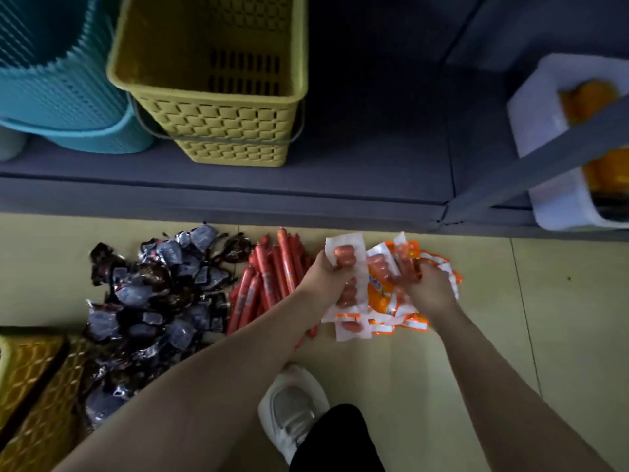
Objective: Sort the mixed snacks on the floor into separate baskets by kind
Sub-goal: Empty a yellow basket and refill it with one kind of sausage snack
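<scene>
Three kinds of snacks lie on the floor. Dark vacuum packs (153, 294) are heaped at the left. Red sausage sticks (269, 281) lie in the middle. Orange-and-white packs of small sausages (381, 298) are piled at the right. My left hand (323, 270) grips a bunch of these orange-and-white packs from the left side. My right hand (425, 284) grips more of the same packs on the right of the pile. An empty yellow basket (211, 97) stands on the low shelf above, beside a blue basket (61, 80).
A grey shelf ledge (238, 195) runs across above the snacks. A white bin (551, 141) holding orange items sits on the shelf at the right. Another yellow basket (30, 386) lies at the lower left. My white shoe (292, 410) is on the floor below the pile.
</scene>
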{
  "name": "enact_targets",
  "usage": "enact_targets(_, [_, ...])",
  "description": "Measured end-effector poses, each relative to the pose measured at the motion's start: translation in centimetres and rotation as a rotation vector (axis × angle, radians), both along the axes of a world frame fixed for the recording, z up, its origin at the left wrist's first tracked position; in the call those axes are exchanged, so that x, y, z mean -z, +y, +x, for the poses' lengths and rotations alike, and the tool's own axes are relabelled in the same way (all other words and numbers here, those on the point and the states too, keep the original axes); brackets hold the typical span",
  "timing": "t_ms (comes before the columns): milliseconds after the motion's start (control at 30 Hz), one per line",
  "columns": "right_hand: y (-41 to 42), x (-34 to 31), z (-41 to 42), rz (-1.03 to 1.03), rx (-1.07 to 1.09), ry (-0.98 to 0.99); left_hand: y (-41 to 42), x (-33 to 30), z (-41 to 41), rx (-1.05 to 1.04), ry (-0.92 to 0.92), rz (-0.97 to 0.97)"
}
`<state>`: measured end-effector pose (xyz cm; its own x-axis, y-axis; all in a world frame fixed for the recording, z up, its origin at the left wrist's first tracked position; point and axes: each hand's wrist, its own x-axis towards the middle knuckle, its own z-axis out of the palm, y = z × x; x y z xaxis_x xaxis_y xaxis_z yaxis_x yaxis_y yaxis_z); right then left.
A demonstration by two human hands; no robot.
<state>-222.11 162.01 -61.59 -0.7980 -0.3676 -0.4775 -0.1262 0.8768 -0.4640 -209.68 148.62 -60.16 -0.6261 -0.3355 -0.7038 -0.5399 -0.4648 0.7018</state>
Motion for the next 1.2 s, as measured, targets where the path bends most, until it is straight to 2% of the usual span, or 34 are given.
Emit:
enact_targets(67, [0.5,-0.5,-1.1,0.004,-0.115,0.145,0.5,0.7,-0.6,0.102,-0.059,-0.162])
enact_targets(167, [0.3,-1.3,-0.4,-0.096,-0.264,0.299,1.7,2.1,-1.1,0.270,-0.135,-0.257])
enact_targets(233, [-0.6,-1.4,1.5,-0.118,-0.507,0.361,1.9,3.5,-0.7,0.524,-0.163,-0.407])
enact_targets(300, [-1.3,0.1,3.7,-0.008,-0.814,0.432,1.1,4.1,0.1,0.696,-0.069,-0.472])
enact_targets(333, [-1.5,1.2,4.6,0.057,-0.927,0.448,0.6,4.1,0.7,0.674,-0.010,-0.452])
enact_targets(400, [-1.8,3.2,5.5,0.165,-1.026,0.435,-0.8,3.3,2.5,0.488,0.000,-0.458])
enact_targets(467, [-1.8,4.2,5.4,0.280,-1.046,0.453,-2.5,2.5,5.0,0.296,-0.046,-0.636])
enact_targets(533, [-1.4,5.0,4.9,0.334,-1.065,0.535,-4.2,1.5,7.9,0.175,0.006,-0.777])
enact_targets(600, [-1.7,4.6,5.1,0.376,-1.063,0.548,-5.7,0.5,10.5,0.133,0.078,-0.783])
enact_targets(700, [-4.2,2.5,6.6,0.521,-0.997,0.404,-7.5,-1.7,14.6,0.133,0.093,-0.779])
enact_targets(767, [-7.0,0.1,8.5,0.424,-0.929,0.340,-8.8,-3.1,17.4,0.122,0.082,-0.796])
enact_targets(833, [-10.5,-2.9,11.7,0.121,-0.964,0.379,-10.3,-4.7,20.5,0.101,0.055,-0.822])
enact_targets(900, [-14.4,-5.3,15.6,-0.151,-1.099,0.437,-11.6,-6.1,23.9,0.035,0.009,-0.855])
enact_targets(1000, [-20.2,-9.0,23.0,-0.432,-1.348,0.435,-13.3,-7.5,29.7,-0.231,-0.122,-0.711])
enact_targets(1133, [-25.6,-10.1,31.8,-0.586,-1.502,0.299,-14.0,-7.5,38.6,-0.403,-0.319,-0.645])
enact_targets(1200, [-27.4,-9.5,35.4,-0.485,-1.660,0.236,-13.5,-6.7,42.4,-0.427,-0.450,-0.567])
